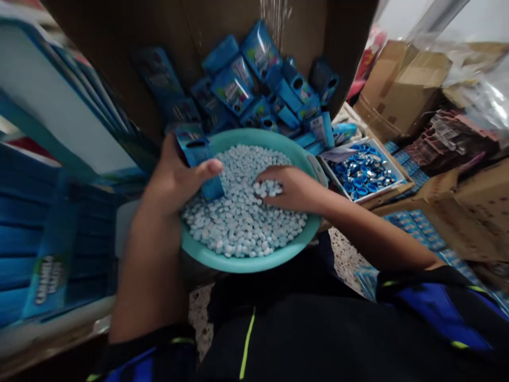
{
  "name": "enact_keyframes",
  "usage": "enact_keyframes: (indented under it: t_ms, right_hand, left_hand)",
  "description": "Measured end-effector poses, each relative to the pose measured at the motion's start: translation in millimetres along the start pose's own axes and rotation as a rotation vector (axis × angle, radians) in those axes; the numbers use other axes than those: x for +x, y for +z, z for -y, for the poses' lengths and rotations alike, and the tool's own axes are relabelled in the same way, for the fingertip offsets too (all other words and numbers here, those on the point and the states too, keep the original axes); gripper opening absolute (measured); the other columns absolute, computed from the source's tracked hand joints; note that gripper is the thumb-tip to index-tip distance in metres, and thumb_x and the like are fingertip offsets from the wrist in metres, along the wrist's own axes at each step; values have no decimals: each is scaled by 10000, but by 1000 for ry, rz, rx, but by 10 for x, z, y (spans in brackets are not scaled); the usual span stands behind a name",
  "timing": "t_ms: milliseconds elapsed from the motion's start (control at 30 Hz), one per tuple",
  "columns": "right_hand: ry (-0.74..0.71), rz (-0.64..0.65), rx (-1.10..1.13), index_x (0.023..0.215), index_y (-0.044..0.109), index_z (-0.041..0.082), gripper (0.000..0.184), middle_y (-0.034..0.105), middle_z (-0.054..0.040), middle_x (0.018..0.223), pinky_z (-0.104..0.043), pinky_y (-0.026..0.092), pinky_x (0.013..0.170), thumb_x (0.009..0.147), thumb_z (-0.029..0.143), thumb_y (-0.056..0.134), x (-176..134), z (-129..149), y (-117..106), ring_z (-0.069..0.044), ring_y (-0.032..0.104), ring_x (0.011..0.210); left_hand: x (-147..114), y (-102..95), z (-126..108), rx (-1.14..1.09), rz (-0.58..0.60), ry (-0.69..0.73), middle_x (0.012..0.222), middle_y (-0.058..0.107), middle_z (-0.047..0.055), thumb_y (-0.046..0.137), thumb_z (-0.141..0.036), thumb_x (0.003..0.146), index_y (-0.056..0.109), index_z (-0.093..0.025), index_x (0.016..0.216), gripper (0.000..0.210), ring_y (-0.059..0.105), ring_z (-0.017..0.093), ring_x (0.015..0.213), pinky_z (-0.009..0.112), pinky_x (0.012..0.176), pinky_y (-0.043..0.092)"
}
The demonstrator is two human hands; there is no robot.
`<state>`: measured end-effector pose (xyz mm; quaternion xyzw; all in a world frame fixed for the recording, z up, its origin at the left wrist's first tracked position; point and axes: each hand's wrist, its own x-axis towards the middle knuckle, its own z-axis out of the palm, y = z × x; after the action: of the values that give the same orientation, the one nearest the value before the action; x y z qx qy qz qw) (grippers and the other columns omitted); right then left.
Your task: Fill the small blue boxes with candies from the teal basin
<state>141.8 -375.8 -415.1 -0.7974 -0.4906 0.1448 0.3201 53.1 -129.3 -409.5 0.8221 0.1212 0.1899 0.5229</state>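
Observation:
A turquoise basin (pixel 254 263) full of small pale blue and white candies (pixel 238 228) sits in front of me. My left hand (pixel 178 170) is wrapped round a small blue candy box (pixel 212 185), held tilted over the basin's left side with a dark opening near its top. Inside the basin, my right hand (pixel 290 185) has its fingers curled round a scoop of candies (pixel 268 188). Part of its fingers is hidden by the candies.
Behind the basin, a large cardboard box (pixel 238 21) holds many blue candy boxes (pixel 234 87). To the right stands a white tray (pixel 358 200) of blue and silver caps (pixel 361 170). Stacked blue cartons (pixel 51 254) are on the left. More cardboard boxes (pixel 401 87) stand at right.

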Motion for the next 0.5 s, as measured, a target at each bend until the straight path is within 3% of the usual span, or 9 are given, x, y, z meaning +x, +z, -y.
enact_keyframes:
  t_ms: [100,200,367,500]
  right_hand:
    - [92,-142,68,1076,742,186,250,748,-74,1134,-436,505,1055,883,336,691,18,-25,-36,-292,673,1150]
    - [151,-272,151,896,702,186,152,686,-38,910,-372,520,925,887,337,685,89,-11,-73,-241,651,973]
    - [130,-393,412,678,582,208,255,506,15,639,-259,431,600,908,308,632,355,98,-97,-137,492,631]
    - [185,-372,738,670,554,208,230,539,13,616,-242,337,443,869,302,622,634,232,-70,-106,440,497]
  left_hand:
    - [30,3,87,-3,-7,158,1296,646,108,726,-848,605,453,48,1377,1214,567,386,1364,512,1091,410]
    - [0,10,30,-11,19,200,1185,650,56,783,-850,516,493,40,1344,1251,604,354,1307,482,1075,422]
    - [-126,44,-143,-171,117,112,1010,628,0,897,-820,424,570,-95,1210,1118,619,186,1000,287,894,487]
    - [-153,36,-155,-182,129,40,869,594,-17,958,-719,470,548,-167,1096,929,572,148,804,241,693,471]
